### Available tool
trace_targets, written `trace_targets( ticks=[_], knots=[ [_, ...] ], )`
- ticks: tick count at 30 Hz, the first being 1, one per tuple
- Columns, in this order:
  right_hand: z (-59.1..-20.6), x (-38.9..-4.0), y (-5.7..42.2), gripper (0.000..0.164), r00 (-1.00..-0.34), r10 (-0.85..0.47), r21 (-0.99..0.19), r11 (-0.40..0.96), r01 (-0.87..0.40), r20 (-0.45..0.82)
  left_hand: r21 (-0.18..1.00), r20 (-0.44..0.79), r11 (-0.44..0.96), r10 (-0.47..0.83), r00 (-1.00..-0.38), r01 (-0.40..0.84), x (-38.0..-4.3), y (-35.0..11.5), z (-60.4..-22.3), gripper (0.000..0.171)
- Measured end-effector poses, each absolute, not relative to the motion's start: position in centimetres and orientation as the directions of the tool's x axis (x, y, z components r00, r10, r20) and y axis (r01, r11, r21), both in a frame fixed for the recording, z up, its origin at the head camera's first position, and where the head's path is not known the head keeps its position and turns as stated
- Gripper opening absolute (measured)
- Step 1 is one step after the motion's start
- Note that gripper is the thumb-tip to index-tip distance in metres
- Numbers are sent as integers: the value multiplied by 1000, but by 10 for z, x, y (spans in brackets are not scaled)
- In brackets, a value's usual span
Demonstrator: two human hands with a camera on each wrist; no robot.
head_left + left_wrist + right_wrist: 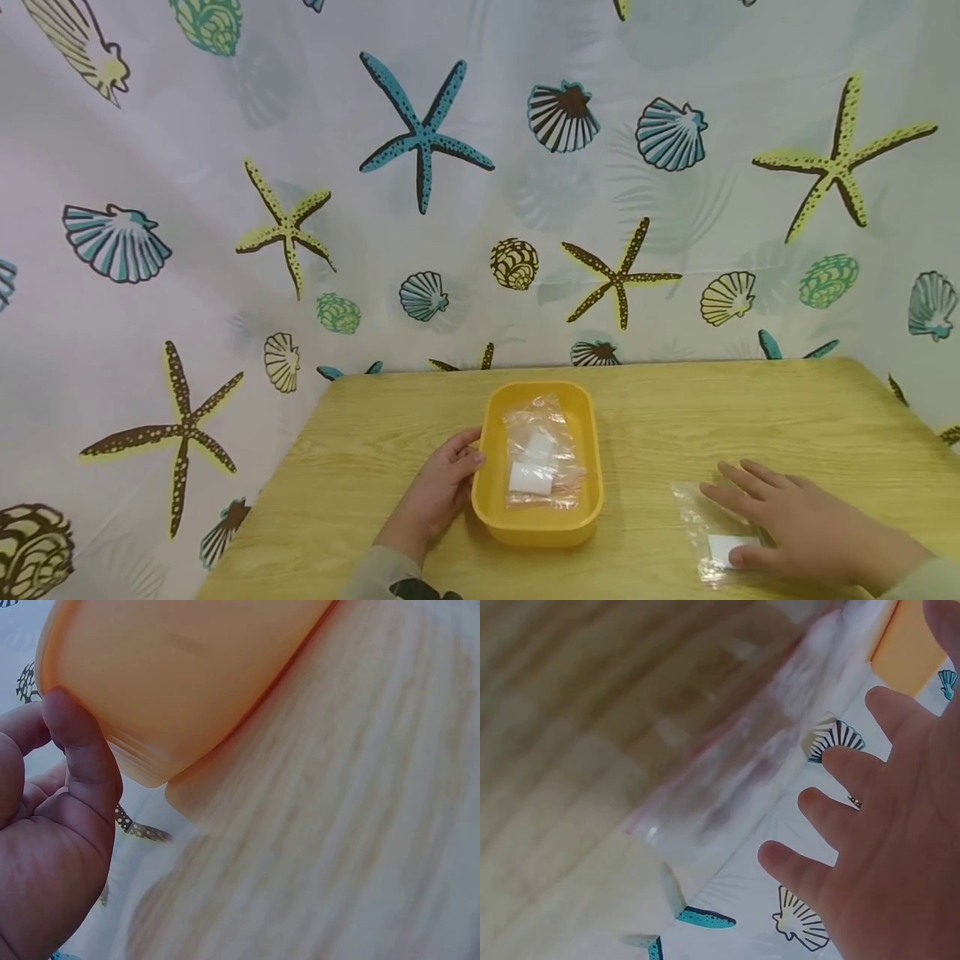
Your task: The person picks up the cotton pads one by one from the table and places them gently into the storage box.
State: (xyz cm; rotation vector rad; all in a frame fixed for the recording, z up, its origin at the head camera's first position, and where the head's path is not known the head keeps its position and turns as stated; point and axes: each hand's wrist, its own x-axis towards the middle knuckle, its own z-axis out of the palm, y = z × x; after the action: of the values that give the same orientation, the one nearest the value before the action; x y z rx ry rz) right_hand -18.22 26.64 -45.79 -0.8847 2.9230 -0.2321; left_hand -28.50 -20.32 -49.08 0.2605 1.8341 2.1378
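A yellow plastic tub (pixel 486 508) stands on the table with clear plastic bags (pixel 543 450) inside, a white piece showing through them. At its left side my left hand (pixel 442 482) grips the rim; in the left wrist view, the thumb (pixel 75 724) lies against the tub's edge (pixel 187 690). To the right of the tub, another clear bag (pixel 693 521) with a white piece (pixel 726 550) lies on the table. My right hand (pixel 802 525) is spread over this bag, fingers straight and apart. The right wrist view shows the bag (pixel 727 765) beside the extended fingers (pixel 840 814).
The wood-grain table (pixel 390 433) ends at the back against a white cloth (pixel 465 333) printed with starfish and shells. The cloth also hangs along the left and right sides.
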Motion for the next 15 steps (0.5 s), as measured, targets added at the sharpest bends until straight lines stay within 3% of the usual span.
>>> trace_targets(
  ticks=[15],
  knots=[
    [-471,-178,268,74,-832,-543,-201,832,-516,-112,983,-86,-123,349,-933,-137,-286,-205,-489,54]
  ],
)
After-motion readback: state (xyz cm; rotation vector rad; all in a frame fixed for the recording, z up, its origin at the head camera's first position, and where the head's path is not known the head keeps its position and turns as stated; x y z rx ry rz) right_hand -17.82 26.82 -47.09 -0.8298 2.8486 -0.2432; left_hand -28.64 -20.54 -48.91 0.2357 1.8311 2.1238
